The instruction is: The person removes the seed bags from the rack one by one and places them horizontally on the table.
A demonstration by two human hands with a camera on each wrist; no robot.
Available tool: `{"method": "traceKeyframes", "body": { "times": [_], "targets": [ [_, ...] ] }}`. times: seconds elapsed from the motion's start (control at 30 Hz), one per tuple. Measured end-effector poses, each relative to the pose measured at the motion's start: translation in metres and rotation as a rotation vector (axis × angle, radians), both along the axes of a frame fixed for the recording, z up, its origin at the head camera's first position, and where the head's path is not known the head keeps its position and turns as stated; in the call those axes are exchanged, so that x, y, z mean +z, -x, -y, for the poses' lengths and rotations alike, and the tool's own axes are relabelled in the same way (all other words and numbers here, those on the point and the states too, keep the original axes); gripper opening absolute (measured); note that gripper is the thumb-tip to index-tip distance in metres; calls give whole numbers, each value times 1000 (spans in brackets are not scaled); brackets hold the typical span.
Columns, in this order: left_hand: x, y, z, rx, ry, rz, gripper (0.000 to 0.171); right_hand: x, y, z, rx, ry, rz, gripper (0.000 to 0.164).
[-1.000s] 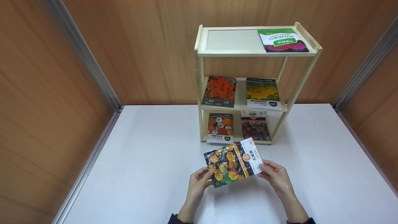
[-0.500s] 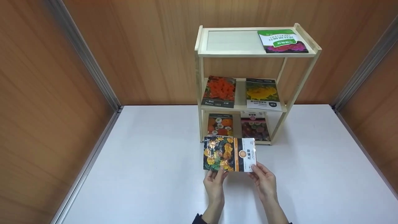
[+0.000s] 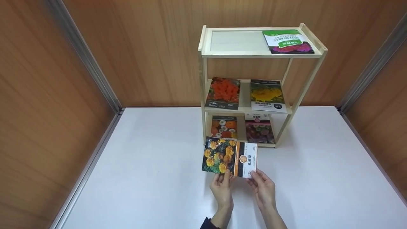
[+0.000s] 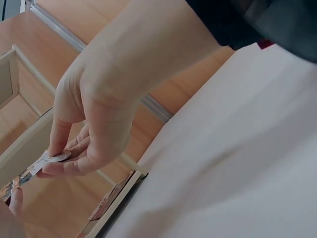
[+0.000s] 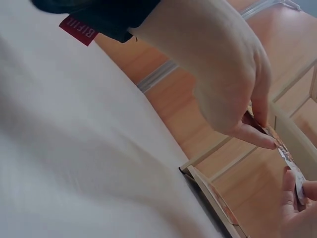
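A seed packet point(image 3: 222, 157) with orange marigolds and a white label end is held up in front of the low shelf in the head view. My left hand point(image 3: 222, 190) pinches its near edge around the middle, thumb on the printed face. At the white end's near corner, my right hand point(image 3: 263, 190) pinches it between thumb and fingers. Both wrist views show the packet almost edge-on, with fingers gripping it from two places; its white end point(image 4: 52, 157) shows in the left wrist view. In the head view it covers part of the orange-and-white flower packet point(image 3: 224, 127).
A pale wooden three-tier shelf point(image 3: 244, 56) stands on the white table point(image 3: 152, 165). Its top holds a green-and-white packet point(image 3: 287, 41); its middle tier, a red-flower packet point(image 3: 223, 93) and a yellow-flower one point(image 3: 267, 95). A purple-flower packet point(image 3: 259, 130) lies below. Wood-grain walls point(image 3: 152, 57) surround the table.
The marigold packet has turned from slanted to nearly level and moved closer to the shelf, shifting slightly left. My left hand has moved from its left end to the middle of its near edge.
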State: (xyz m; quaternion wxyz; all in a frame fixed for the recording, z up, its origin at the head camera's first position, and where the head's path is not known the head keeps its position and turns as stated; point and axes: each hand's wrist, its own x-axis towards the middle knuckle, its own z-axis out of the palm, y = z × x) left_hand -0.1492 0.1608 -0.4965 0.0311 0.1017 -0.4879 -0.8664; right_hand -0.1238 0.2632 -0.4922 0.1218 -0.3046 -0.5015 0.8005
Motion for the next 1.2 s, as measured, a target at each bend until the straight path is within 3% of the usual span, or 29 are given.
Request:
{"method": "traceKeyframes", "body": {
  "times": [0.2, 0.4, 0.5, 0.67, 0.87, 1.03, 1.2],
  "targets": [
    [2, 7, 14, -92, 51, -13, 30, 1, -5, -7, 138, -58, 8, 38],
    [2, 15, 34, -227, 119, 8, 31, 5, -8, -31, 434, -151, 27, 50],
    [1, 18, 44, -322, 152, 27, 33, 7, -8, -46, 532, -201, 41, 54],
    [2, 21, 56, -476, 203, 30, 35, 10, -7, -67, 608, -258, 31, 53],
    [4, 24, 64, -604, 205, 13, 34, 15, -7, -79, 696, -312, 9, 48],
    [8, 28, 67, -642, 218, -15, 35, 15, -7, -80, 714, -304, -1, 45],
    [10, 31, 66, -624, 257, -50, 36, 12, -7, -75, 662, -308, -13, 42]
  ]
}}
